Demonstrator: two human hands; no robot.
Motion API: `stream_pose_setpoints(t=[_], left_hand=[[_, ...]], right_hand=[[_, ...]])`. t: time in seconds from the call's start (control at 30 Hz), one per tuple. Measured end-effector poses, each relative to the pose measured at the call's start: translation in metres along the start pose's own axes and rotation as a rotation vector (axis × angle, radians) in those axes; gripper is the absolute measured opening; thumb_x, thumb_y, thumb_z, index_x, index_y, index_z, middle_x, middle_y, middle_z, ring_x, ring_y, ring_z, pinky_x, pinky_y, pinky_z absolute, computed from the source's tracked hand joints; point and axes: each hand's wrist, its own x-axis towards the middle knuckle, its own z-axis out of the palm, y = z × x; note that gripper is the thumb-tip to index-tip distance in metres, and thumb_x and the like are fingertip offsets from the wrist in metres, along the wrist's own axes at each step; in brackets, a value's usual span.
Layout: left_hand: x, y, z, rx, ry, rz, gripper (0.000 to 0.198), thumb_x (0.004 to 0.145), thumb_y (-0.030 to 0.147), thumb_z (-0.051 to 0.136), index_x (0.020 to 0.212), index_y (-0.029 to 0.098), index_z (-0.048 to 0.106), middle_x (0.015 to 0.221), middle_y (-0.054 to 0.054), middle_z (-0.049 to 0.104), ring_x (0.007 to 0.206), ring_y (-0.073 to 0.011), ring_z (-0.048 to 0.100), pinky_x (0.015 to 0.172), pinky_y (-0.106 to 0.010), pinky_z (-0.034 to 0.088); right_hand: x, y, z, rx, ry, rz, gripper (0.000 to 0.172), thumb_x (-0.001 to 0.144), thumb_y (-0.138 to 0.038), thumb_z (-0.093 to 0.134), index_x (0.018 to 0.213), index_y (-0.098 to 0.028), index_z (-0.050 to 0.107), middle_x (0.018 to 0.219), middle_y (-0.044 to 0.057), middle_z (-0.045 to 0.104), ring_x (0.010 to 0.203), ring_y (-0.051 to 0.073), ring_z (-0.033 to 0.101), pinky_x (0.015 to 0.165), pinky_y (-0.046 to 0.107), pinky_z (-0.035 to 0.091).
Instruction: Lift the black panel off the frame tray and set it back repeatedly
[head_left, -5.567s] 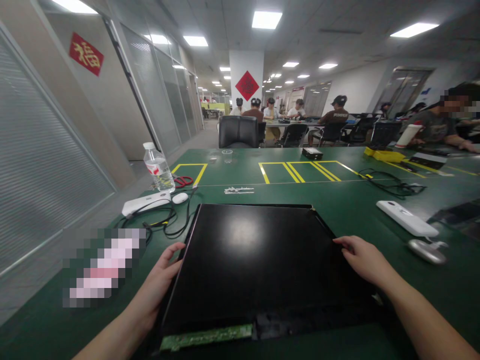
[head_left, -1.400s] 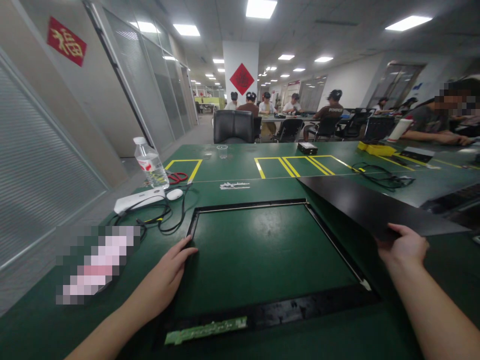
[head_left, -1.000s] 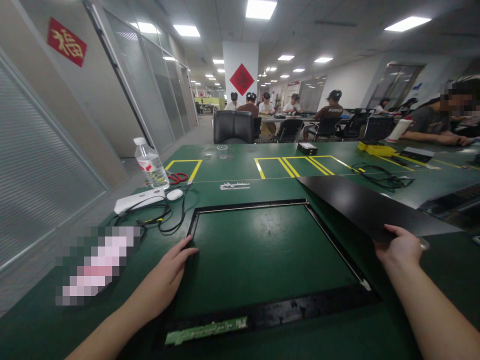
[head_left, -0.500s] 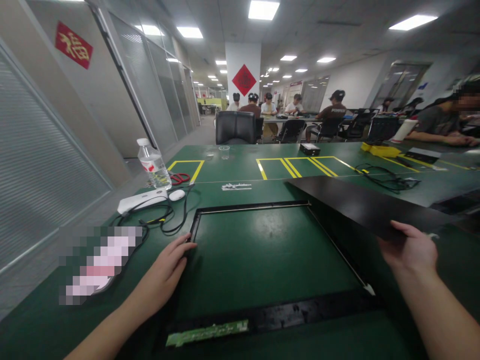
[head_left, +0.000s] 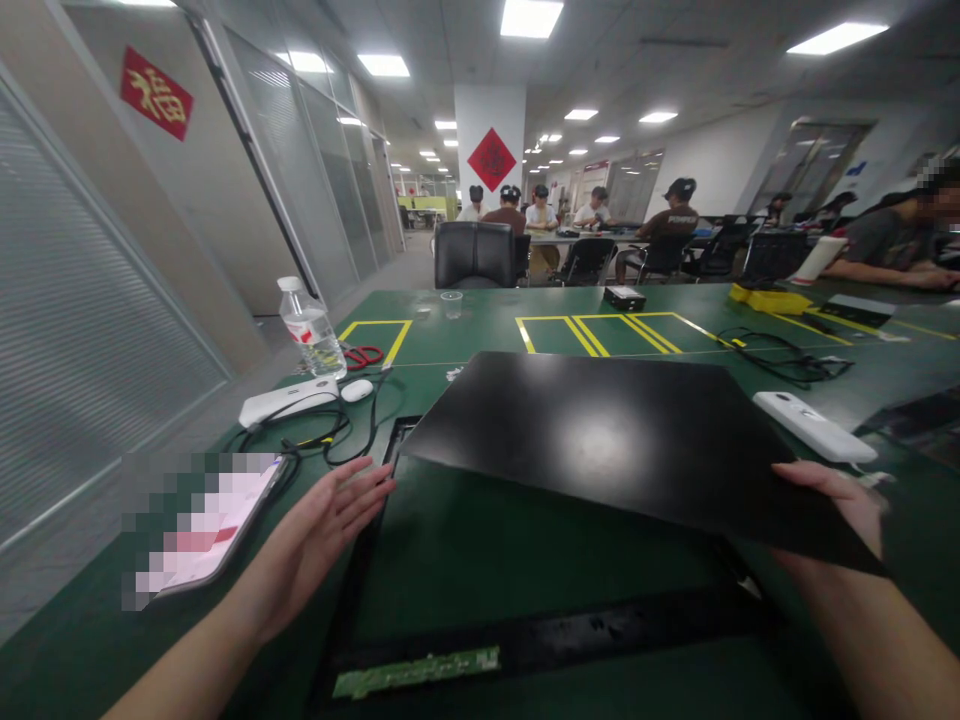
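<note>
A thin black rectangular panel (head_left: 600, 440) is held tilted over the table by my right hand (head_left: 840, 515), thumb on top and fingers beneath its right edge. Below it lies a black rectangular frame (head_left: 555, 635), its far side and much of its right side hidden by the panel. A green circuit board strip (head_left: 420, 672) rests along the frame's near left part. My left hand (head_left: 322, 530) is open, fingers stretched out, beside the frame's left side and near the panel's left corner. Whether its fingertips touch the frame, I cannot tell.
To the left are a phone (head_left: 217, 540), black cables (head_left: 330, 420), a white device (head_left: 289, 400), a water bottle (head_left: 313, 335) and red scissors (head_left: 364, 356). Another white device (head_left: 814, 427) lies to the right. Farther back stand a plastic cup (head_left: 451, 305) and a yellow tray (head_left: 769, 300).
The black panel has swung left with my right hand and now covers the frame's far part. My left hand has come off the frame's left side and opened.
</note>
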Motion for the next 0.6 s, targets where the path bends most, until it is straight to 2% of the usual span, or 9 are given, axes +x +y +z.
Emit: stream_pose_setpoints(t=[0.1,0.23,0.33,0.47,0.6], left_hand=[[-0.003,0.008,0.002,-0.083,-0.022,-0.065,0.069,0.093,0.058,0.027,0.145,0.017,0.046,0.140,-0.014,0.062,0.124,-0.0333,0.060,0.098,-0.045,0.052],[-0.006,0.009,0.003,-0.201,0.071,-0.118,0.059,0.087,0.043,0.047,0.141,0.019,0.052,0.137,-0.009,0.066,0.124,-0.0320,0.060,0.090,-0.038,0.057],[-0.007,0.008,0.000,-0.244,0.109,-0.165,0.063,0.084,0.043,0.052,0.143,0.022,0.051,0.130,-0.005,0.071,0.123,-0.0335,0.060,0.093,-0.042,0.055],[-0.007,0.007,-0.009,-0.204,0.064,-0.169,0.063,0.085,0.045,0.055,0.146,0.031,0.048,0.125,-0.001,0.074,0.123,-0.0347,0.061,0.100,-0.048,0.051],[-0.003,0.003,-0.018,-0.051,0.168,0.013,0.073,0.076,0.053,0.060,0.142,0.022,0.054,0.121,-0.004,0.076,0.122,-0.0403,0.060,0.103,-0.051,0.049]], right_hand=[[-0.012,-0.002,0.002,-0.056,-0.019,0.103,0.023,0.050,-0.018,0.060,0.071,-0.022,0.067,0.078,0.009,0.073,0.084,0.034,0.071,0.081,0.053,0.058],[-0.020,-0.004,0.002,-0.106,-0.065,0.106,0.031,0.050,-0.018,0.059,0.079,-0.023,0.069,0.083,0.009,0.075,0.088,0.034,0.071,0.083,0.052,0.058],[-0.020,-0.002,0.000,-0.148,-0.249,0.166,0.036,0.053,-0.021,0.061,0.088,-0.024,0.070,0.086,0.008,0.075,0.089,0.033,0.071,0.083,0.050,0.057],[-0.022,0.004,0.003,-0.247,-0.424,0.151,0.041,0.061,-0.024,0.063,0.101,-0.025,0.069,0.092,0.007,0.075,0.091,0.031,0.071,0.082,0.048,0.056],[-0.021,0.012,0.011,-0.352,-0.628,0.156,0.043,0.057,-0.025,0.065,0.100,-0.024,0.070,0.093,0.006,0.076,0.090,0.031,0.071,0.081,0.046,0.056]])
